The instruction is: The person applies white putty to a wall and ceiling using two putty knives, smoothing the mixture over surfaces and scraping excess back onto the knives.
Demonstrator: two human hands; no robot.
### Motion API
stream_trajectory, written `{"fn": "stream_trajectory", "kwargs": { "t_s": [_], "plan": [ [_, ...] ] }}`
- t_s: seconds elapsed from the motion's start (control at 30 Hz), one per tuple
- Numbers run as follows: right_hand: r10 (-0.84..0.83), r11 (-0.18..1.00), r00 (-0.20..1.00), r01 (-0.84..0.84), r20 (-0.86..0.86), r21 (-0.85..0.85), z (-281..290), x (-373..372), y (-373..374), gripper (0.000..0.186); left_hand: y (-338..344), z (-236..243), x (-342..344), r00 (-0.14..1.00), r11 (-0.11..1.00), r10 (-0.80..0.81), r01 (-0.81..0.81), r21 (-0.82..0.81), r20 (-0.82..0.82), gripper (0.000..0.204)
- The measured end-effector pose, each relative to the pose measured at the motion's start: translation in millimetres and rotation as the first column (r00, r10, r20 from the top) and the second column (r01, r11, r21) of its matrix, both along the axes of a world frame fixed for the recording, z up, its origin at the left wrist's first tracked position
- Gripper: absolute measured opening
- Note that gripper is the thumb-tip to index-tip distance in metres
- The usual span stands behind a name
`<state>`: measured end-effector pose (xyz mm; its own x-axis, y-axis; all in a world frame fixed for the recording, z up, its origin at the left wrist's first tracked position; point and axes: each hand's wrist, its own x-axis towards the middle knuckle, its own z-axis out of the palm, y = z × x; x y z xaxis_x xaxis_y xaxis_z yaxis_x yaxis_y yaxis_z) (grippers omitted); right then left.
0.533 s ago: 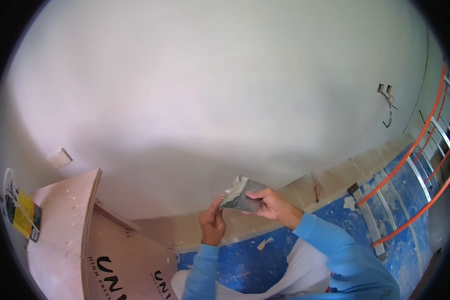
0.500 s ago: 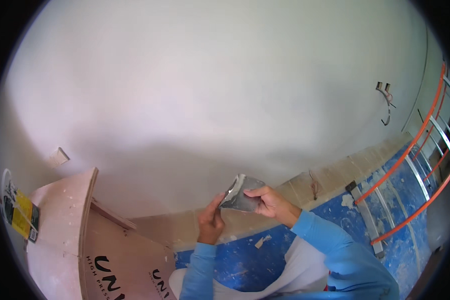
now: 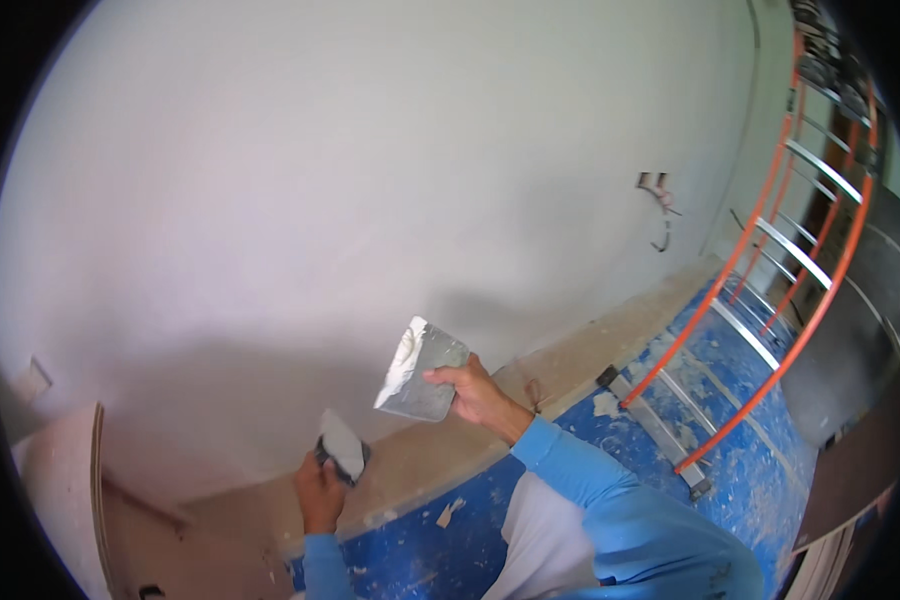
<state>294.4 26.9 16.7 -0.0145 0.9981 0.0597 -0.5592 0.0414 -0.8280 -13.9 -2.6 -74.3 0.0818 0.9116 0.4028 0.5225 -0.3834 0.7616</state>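
Note:
My right hand (image 3: pixel 485 396) grips a wide grey filling knife (image 3: pixel 432 375), thumb laid on its flat face. A thick strip of white filler (image 3: pixel 404 362) covers the knife's left edge. Lower and to the left, my left hand (image 3: pixel 319 492) is closed around a smaller putty knife (image 3: pixel 343 446) with a pale face and dark edges; its handle is hidden in the fingers. The two knives are apart, both held in front of a pale plastered wall (image 3: pixel 370 180).
An orange ladder (image 3: pixel 754 235) with metal rungs stands at the right on paint-spattered blue sheeting (image 3: pixel 670 410). Loose cables (image 3: pixel 662 200) poke from the wall. Pinkish boards (image 3: pixel 60 480) stand at lower left. A bare tan strip (image 3: pixel 570 350) runs along the wall's foot.
My hands have moved apart; the smaller putty knife now shows in my left hand. The filling knife has tilted, exposing its filler edge. The view has swung right, losing the yellow-labelled bucket.

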Motion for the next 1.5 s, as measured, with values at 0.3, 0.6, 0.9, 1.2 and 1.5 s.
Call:
{"fn": "stream_trajectory", "kwargs": {
  "t_s": [0.3, 0.6, 0.9, 1.2, 1.5],
  "plan": [
    [-0.825, 0.358, -0.333, 0.318, 0.456, 0.878, 37.8, 188.4, 50.4, 0.045, -7.1, 29.7, 35.3, 0.693, 0.875, 0.097, 0.282, -0.393, 0.714, 0.021],
    [-0.701, 0.353, -0.654, 0.028, 0.284, 0.935, 74.8, 227.8, 86.7, 0.068, -5.6, 23.2, 42.3, 0.796, 0.902, 0.065, 0.211, -0.377, 0.601, 0.023],
    [-0.651, 0.577, -0.539, 0.106, 0.534, 0.81, -25.8, 213.7, 83.1, 0.068, -21.0, 42.2, 63.0, 0.868, 0.924, -0.052, 0.23, -0.306, 0.494, 0.02],
    [-0.869, 0.337, -0.091, 0.612, 0.487, 0.715, 60.9, 253.7, 99.3, 0.031, -24.8, 43.2, 64.8, 0.858, 0.933, -0.03, 0.208, -0.293, 0.512, 0.021],
    [-0.823, 0.498, 0.252, 0.751, 0.508, 0.434, 108.8, 234.8, 111.2, 0.034, -37.0, 55.3, 47.2, 0.858, 0.944, -0.005, 0.173, -0.282, 0.513, 0.021]
  ]
}}
